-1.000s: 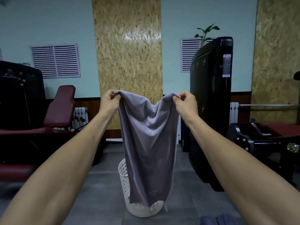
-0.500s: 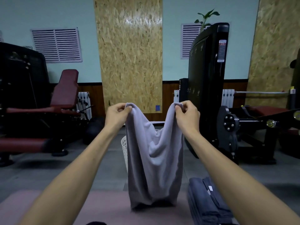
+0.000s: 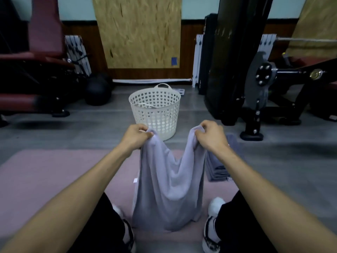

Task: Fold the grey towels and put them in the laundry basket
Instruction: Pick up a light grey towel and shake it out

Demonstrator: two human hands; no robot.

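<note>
A grey towel (image 3: 169,189) hangs doubled between my hands, its lower fold touching the pink mat (image 3: 54,176). My left hand (image 3: 135,135) pinches its top left corners and my right hand (image 3: 209,134) pinches its top right corners. Just beyond my hands the white perforated laundry basket (image 3: 156,108) stands upright on the floor; I cannot tell what lies inside. A stack of folded darker grey towels (image 3: 218,167) lies on the mat to the right, partly hidden by my right forearm.
My legs in black trousers and two shoes (image 3: 211,232) flank the towel's bottom. A dark red gym bench (image 3: 36,57) and a black ball (image 3: 97,91) stand at left. A black weight machine (image 3: 235,57) stands at right. Grey floor surrounds the mat.
My view has tilted down and my hands have lowered with the towel; its lower fold now rests on the mat. The basket shows fully beyond my hands.
</note>
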